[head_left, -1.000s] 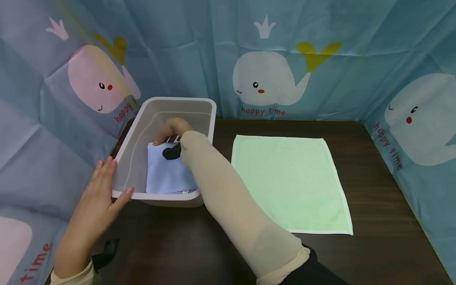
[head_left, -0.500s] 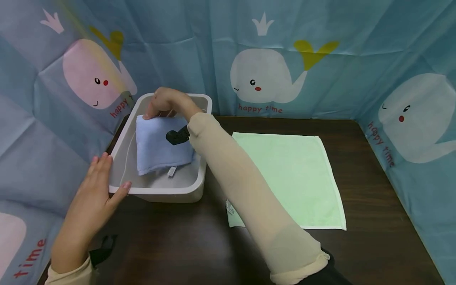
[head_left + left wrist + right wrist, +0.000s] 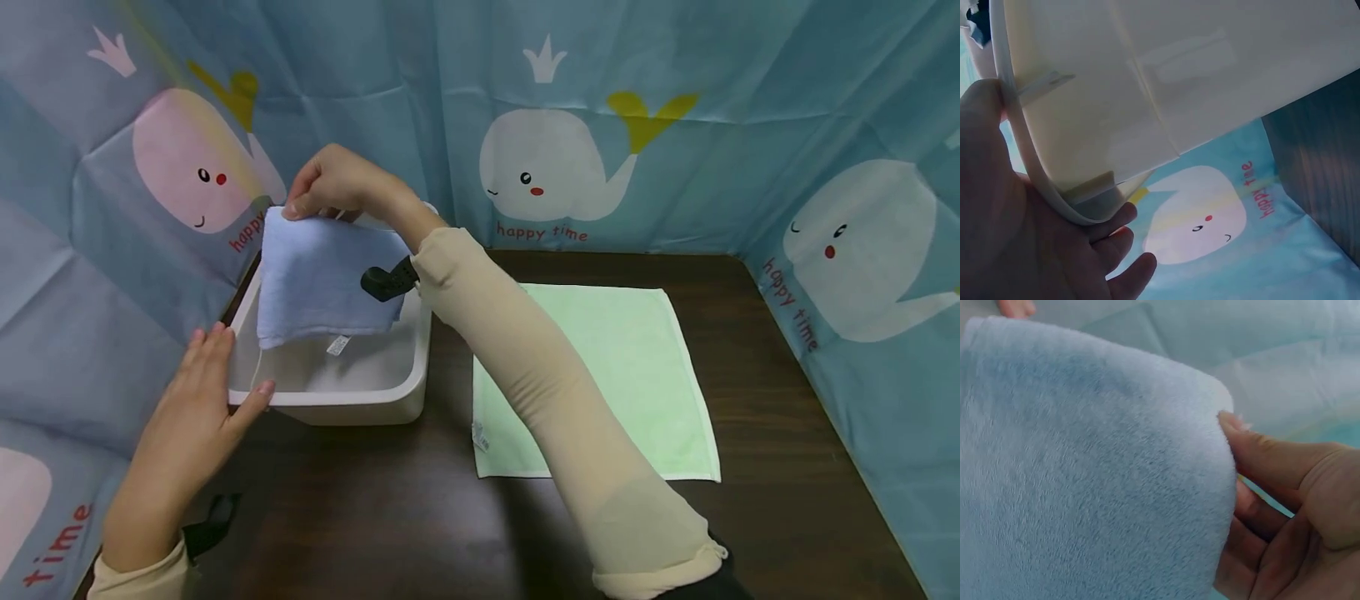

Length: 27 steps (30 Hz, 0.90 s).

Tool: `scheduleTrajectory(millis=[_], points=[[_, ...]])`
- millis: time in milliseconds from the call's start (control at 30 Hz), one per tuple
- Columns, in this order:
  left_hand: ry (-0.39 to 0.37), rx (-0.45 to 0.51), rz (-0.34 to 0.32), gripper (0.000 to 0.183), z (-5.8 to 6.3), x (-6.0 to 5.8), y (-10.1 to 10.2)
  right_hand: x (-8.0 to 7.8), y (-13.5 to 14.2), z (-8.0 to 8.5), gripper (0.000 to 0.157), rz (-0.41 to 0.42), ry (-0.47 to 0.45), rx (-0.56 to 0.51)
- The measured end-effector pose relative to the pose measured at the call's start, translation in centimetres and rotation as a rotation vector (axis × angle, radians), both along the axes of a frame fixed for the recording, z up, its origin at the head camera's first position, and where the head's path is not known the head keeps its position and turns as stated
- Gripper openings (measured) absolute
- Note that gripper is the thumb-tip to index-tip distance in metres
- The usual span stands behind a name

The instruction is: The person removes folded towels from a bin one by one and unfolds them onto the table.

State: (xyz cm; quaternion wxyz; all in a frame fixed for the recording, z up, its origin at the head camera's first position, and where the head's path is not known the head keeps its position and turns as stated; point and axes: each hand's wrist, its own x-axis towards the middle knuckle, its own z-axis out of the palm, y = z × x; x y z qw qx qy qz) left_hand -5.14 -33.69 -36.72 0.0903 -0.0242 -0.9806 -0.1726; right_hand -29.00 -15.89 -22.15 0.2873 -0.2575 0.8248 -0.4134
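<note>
A folded light-blue towel [image 3: 322, 275] hangs tilted over the white plastic bin [image 3: 341, 398], a small white tag at its lower edge. My right hand [image 3: 345, 185] pinches its upper edge; in the right wrist view the thumb [image 3: 1266, 450] lies on the towel's near face and the other fingers go behind it. With straight fingers, my left hand [image 3: 183, 412] rests against the bin's front left corner, its thumb at the front rim. The left wrist view has that hand [image 3: 1029, 212] along the bin's rim and outer wall.
A light-green towel [image 3: 615, 375] with white edges lies spread flat on the dark wooden table [image 3: 420, 517], right of the bin and partly under the right forearm. A blue curtain [image 3: 390, 75] printed with whales borders the table at the back and both sides.
My right hand has lifted the light-blue towel from the bin's floor, up and slightly left. More of the bin's inside shows. The left hand has stayed at the bin's corner.
</note>
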Motion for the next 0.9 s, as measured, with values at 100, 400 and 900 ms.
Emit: scheduleTrajectory(millis=[100,400,900], points=[[-0.005,0.002,-0.006,0.079,-0.1,-0.1,-0.1,0.3,1.0,0.9,0.01,0.018,0.044,-0.087],[-0.018,0.018,-0.02,0.08,0.0,-0.4,-0.8,1.5,4.0,4.7,0.01,0.003,0.167,-0.214],[0.002,0.011,-0.056,0.081,-0.6,-1.7,-1.0,2.2,12.5,9.5,0.015,-0.162,0.384,-0.344]])
